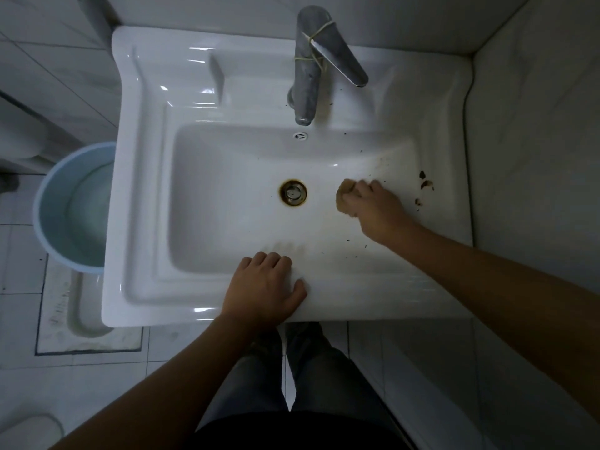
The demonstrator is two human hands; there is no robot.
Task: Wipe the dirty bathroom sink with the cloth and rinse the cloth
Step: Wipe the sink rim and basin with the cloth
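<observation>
A white bathroom sink (146,190) fills the middle of the view. Its drain (293,193) has a rusty brown ring. My right hand (373,209) is closed on a small tan cloth (344,198) and presses it against the basin floor, right of the drain. Brown smears and dark specks mark the basin's right wall, and dark dirt clumps (425,185) lie on the right rim. My left hand (268,287) rests flat on the front rim, fingers curled over the basin's edge, holding nothing. No water comes from the metal faucet (308,76).
A light blue bucket (48,206) with water stands on the floor left of the sink. A floor drain recess (84,316) lies below it. Tiled walls close in at the back and right. My legs stand under the front rim.
</observation>
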